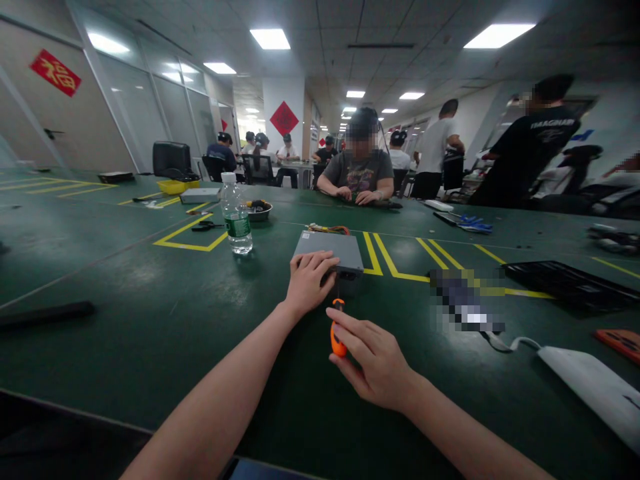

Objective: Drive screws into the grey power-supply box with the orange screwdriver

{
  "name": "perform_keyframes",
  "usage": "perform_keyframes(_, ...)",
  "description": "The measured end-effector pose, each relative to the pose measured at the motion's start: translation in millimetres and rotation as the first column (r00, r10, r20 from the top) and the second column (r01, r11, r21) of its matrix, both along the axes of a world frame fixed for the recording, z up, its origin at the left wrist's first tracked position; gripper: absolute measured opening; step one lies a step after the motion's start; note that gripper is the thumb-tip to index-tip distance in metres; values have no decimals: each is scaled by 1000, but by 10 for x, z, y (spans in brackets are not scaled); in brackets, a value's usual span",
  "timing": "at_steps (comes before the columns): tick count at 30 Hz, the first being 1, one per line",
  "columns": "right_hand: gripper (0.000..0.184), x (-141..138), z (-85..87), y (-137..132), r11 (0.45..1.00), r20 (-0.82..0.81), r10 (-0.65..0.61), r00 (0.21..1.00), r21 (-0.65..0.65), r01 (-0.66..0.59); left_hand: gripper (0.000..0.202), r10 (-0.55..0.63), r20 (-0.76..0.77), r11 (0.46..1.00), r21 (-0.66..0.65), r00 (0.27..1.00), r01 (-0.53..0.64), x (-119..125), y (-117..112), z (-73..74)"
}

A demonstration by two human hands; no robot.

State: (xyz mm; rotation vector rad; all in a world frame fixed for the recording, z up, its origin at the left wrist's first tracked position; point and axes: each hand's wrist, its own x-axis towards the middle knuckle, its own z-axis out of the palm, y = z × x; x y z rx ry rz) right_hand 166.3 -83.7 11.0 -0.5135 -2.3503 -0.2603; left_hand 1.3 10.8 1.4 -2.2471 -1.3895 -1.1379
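A grey metal computer power supply (333,248) lies flat on the green table in front of me, its bundle of coloured wires (327,229) at the far side. My left hand (311,281) grips its near left part, fingers over the top and thumb by the front edge. In my right hand (373,360) is an orange and black screwdriver (338,337), held by the handle between thumb and fingers. Its thin shaft points away from me at the near side of the power supply. Whether the tip sits in a screw is too small to tell.
Left of the power supply stands a water bottle (237,220), with a metal bowl (259,211) behind it. To the right are a black tray (570,283), a white device with a cable (590,380) and blue-handled tools (473,224). A person (357,167) sits opposite.
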Motion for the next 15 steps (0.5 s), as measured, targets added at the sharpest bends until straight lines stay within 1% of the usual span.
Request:
perform_keyframes(2,22,11,-21,-4,1000,-68,-1,998,-14,0,25,1,-2,1000,-1,1000,-1,0,2,-4)
perform_keyframes(4,19,7,-38,-20,998,-67,-24,997,-54,20,25,6,-1,1000,1,1000,-6,1,2,-4)
perform_keyframes(7,25,-21,-36,-44,989,30,-54,998,-135,58,25,10,0,1000,4,1000,-10,4,-1,0)
perform_keyframes(10,33,-42,-8,-46,981,143,-39,989,-185,66,25,5,1,1000,5,1000,-5,5,-6,5)
perform_keyframes(12,33,-36,5,-34,986,156,-27,987,-161,52,25,5,2,1000,6,1000,-5,5,-6,6)
perform_keyframes(15,29,-7,3,-13,997,61,-18,998,-68,22,26,8,0,1000,9,1000,-8,4,-4,4)
